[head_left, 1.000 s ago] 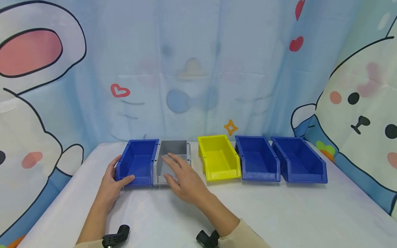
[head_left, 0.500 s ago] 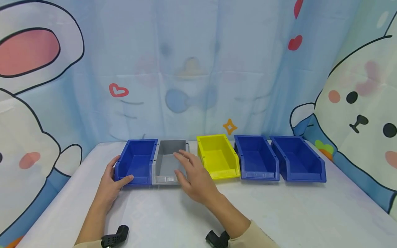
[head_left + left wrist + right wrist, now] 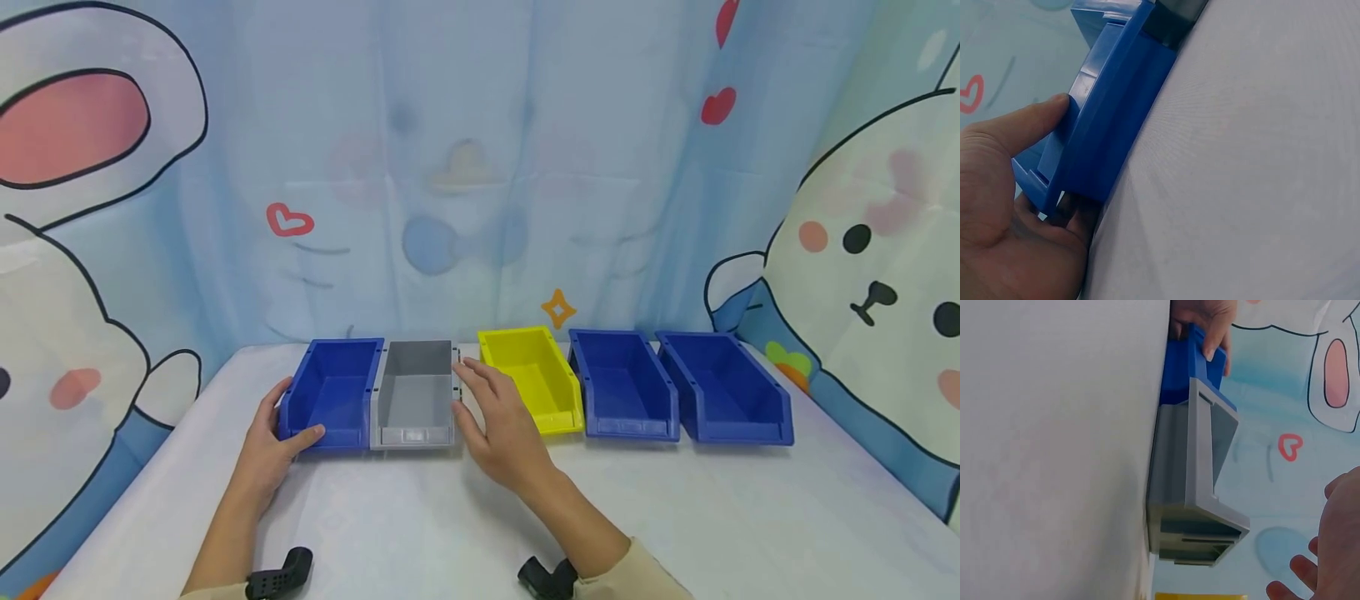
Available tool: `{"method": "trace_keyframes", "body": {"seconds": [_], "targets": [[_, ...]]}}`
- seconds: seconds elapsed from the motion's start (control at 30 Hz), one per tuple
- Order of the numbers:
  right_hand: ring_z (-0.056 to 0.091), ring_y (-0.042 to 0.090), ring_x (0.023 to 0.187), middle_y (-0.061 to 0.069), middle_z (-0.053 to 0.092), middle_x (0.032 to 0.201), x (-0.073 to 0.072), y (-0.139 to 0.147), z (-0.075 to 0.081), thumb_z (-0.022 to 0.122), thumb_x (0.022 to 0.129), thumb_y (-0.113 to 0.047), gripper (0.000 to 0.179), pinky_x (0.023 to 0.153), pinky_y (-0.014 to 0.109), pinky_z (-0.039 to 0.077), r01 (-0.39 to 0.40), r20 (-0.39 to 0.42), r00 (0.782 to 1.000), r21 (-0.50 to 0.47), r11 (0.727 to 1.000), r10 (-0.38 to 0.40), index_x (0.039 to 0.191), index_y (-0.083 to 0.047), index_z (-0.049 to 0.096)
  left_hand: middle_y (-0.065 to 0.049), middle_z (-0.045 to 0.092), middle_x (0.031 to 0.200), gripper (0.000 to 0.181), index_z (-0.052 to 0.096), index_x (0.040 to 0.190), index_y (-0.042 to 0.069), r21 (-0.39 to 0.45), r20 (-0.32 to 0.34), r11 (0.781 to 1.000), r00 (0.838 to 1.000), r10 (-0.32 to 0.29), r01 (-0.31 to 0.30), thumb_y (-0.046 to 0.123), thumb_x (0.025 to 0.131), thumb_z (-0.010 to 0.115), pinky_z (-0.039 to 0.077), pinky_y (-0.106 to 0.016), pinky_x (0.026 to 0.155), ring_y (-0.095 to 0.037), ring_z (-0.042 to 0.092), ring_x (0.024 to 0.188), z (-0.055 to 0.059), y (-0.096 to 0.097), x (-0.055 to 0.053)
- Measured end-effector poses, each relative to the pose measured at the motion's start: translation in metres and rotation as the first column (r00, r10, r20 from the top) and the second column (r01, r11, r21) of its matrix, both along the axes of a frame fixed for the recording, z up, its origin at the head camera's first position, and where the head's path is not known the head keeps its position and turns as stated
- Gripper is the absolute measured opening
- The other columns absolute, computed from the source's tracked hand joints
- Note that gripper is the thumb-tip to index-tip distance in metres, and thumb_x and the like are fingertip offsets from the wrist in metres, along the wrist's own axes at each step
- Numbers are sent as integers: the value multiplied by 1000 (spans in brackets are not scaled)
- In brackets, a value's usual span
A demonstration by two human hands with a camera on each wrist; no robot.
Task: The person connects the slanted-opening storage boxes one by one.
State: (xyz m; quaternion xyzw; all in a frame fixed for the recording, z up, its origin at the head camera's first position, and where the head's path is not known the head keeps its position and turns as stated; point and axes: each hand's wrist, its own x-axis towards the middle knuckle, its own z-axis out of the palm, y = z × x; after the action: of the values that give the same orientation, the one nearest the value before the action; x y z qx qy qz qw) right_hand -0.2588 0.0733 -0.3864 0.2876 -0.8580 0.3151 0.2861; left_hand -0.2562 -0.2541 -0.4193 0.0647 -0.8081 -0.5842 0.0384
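Your left grip (image 3: 270, 446) pinched the blue bin (image 3: 335, 392) at its seven o'clock corner, the thumb lying over the near rim and the other fingers, partly hidden, wrapped round the outside of the nine o'clock wall. That bin stood upright on the desk (image 3: 390, 525), at the nine o'clock end of a row of five. At its three o'clock side, touching it wall to wall, stood the grey bin (image 3: 412, 396). Your right grip (image 3: 506, 433) was spread, its fingers relaxed and holding nothing, at about four o'clock from the grey bin; the fingertips were near that bin's three o'clock wall, though whether they touched it you could not tell from the head view. Beyond a gap, farther toward three o'clock, the yellow bin (image 3: 528, 383) stood partly hidden by your fingers, with the second blue bin (image 3: 622, 383) just beside it and the third blue bin (image 3: 723, 392) closing the row. A black device (image 3: 279, 575) sat at your left wrist, by the beige sleeve (image 3: 213, 592). At twelve o'clock, behind everything, hung a pale blue curtain (image 3: 330, 125) printed with hearts and cartoon animals.
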Motion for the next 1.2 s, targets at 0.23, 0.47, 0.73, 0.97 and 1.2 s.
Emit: {"method": "trace_keyframes", "body": {"seconds": [0.23, 0.47, 0.73, 0.97, 1.2], "targets": [[52, 34, 136, 13, 54, 150, -1, 13, 0, 61, 101, -15, 49, 114, 52, 48, 61, -20, 998, -22, 998, -62, 150, -12, 52, -18, 4, 174, 101, 3, 168, 30, 7, 1, 1000, 1000, 1, -1, 17, 96, 73, 16, -62, 127, -43, 7, 161, -1, 0, 0], [53, 36, 134, 16, 55, 147, -5, 23, -2, 64, 100, -15, 48, 112, 54, 49, 143, -41, 989, -53, 988, -145, 147, -9, 55, -18, 4, 175, 102, 3, 168, 30, 0, -1, 1000, 1000, 6, -6, 17, 96, 73, 17, -62, 127, -43, 7, 161, 1, 1, 1], [51, 39, 135, 18, 54, 147, -9, 30, -5, 62, 99, -14, 48, 114, 56, 45, 206, -45, 977, -85, 975, -211, 146, -7, 55, -18, 4, 174, 101, 3, 168, 29, 2, -2, 1000, 1000, 8, -8, 16, 96, 73, 17, -62, 127, -43, 7, 161, 0, 2, 1], [50, 41, 135, 18, 54, 146, -12, 37, -5, 61, 98, -13, 47, 116, 59, 40, 258, -64, 962, -101, 961, -265, 144, -6, 56, -17, 3, 175, 101, 3, 168, 29, 5, -5, 1000, 1000, 9, -9, 15, 96, 72, 16, -62, 127, -43, 6, 161, 0, 2, 2], [51, 46, 131, 22, 56, 142, -19, 45, -9, 62, 95, -11, 46, 110, 65, 42, 275, -137, 947, -114, 955, -289, 140, -2, 59, -17, 3, 175, 101, 3, 168, 30, 13, -4, 1000, 1000, 7, -7, 15, 96, 73, 16, -62, 128, -42, 6, 161, 0, 2, 2]]}}
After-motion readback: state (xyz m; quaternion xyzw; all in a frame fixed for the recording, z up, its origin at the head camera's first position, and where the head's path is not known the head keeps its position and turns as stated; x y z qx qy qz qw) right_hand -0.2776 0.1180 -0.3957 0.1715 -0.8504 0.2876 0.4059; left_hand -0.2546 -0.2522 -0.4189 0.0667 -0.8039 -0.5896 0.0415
